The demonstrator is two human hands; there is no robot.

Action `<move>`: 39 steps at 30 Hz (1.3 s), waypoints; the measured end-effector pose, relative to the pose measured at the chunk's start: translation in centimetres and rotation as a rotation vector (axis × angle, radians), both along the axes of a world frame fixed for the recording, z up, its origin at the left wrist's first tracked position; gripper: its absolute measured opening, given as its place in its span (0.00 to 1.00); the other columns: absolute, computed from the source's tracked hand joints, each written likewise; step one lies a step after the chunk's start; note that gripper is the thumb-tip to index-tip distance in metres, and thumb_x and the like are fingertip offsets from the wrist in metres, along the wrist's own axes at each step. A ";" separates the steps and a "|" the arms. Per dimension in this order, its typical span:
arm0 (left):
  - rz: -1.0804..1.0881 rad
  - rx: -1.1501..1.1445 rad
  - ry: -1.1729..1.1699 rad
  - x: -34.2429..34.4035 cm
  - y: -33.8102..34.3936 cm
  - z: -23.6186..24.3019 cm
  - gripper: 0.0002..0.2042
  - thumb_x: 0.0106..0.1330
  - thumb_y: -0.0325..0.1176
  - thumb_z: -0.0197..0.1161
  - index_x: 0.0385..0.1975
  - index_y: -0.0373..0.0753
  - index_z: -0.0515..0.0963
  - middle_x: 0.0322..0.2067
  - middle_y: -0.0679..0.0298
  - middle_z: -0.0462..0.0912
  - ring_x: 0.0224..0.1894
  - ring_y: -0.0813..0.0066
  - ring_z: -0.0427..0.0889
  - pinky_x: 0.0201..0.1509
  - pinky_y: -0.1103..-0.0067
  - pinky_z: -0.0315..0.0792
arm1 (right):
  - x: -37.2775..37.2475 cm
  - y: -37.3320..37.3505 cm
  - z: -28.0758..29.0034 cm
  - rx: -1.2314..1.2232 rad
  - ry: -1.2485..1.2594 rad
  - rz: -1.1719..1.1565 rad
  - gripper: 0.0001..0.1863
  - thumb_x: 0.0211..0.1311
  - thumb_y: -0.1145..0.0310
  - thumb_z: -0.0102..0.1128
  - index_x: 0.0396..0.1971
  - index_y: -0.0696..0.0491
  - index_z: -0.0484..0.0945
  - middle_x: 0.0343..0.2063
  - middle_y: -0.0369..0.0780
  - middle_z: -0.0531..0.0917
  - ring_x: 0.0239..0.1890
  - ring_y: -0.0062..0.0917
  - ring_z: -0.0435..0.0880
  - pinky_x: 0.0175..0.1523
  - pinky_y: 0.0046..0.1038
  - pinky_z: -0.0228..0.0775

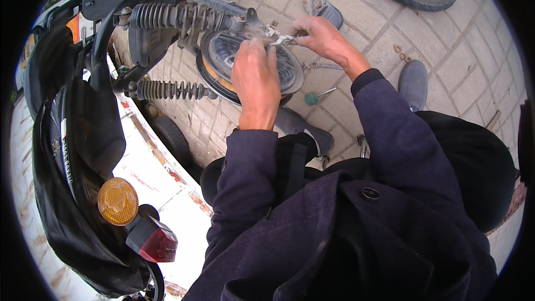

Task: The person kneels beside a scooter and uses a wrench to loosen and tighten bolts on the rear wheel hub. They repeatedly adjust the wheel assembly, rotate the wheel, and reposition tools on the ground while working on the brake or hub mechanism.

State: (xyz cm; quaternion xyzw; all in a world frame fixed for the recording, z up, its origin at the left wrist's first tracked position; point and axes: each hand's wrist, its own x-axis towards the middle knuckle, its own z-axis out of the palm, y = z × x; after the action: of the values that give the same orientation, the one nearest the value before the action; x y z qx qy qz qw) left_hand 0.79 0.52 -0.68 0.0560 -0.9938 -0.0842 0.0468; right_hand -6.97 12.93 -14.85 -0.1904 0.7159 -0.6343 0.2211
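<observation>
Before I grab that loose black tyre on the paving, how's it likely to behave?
The tyre will probably flex somewhat, since paving shows through its middle. Lying flat, it seems unlikely to roll if pushed; stood upright, its round shape might.

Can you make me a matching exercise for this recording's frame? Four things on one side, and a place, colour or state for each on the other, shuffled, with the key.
Things
1. loose tyre
2. round lamp
3. tool with a metal shaft
4. left hand

Place, colour or state
A. amber, low on the left of the picture
B. in front of the wheel as the camera sees it
C. lying at the top right of the picture, on the paving
D. green at the handle

Right pairs: 1-C, 2-A, 3-D, 4-B
</observation>
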 end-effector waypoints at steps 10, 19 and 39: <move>0.020 -0.014 0.018 0.1 0.0 -0.4 0.06 0.62 0.26 0.66 0.36 0.33 0.78 0.35 0.50 0.79 0.40 0.47 0.80 0.43 0.60 0.73 | 1.5 -1.0 -1.4 0.034 0.090 -0.143 0.11 0.58 0.68 0.67 0.40 0.55 0.84 0.35 0.47 0.83 0.41 0.43 0.82 0.46 0.39 0.72; 0.025 -0.049 0.003 -0.1 -0.1 -0.1 0.07 0.63 0.27 0.67 0.36 0.31 0.79 0.35 0.49 0.83 0.39 0.48 0.84 0.43 0.63 0.75 | 1.0 -0.5 -0.7 0.105 -0.004 -0.023 0.11 0.58 0.68 0.66 0.39 0.54 0.84 0.26 0.49 0.83 0.34 0.44 0.83 0.41 0.42 0.71; -0.017 -0.025 -0.027 0.0 -0.7 1.0 0.08 0.61 0.25 0.69 0.38 0.31 0.80 0.36 0.48 0.84 0.39 0.50 0.84 0.44 0.65 0.75 | 1.2 -2.5 -0.9 -0.097 -0.291 -0.016 0.14 0.62 0.75 0.60 0.47 0.60 0.83 0.29 0.36 0.84 0.28 0.18 0.82 0.33 0.24 0.75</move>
State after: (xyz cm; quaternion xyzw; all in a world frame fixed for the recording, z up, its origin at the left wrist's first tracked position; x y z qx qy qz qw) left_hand 0.75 -0.17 0.31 0.0482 -0.9957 -0.0712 0.0334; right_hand -5.80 10.46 -15.73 -0.1013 0.6464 -0.6907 0.3081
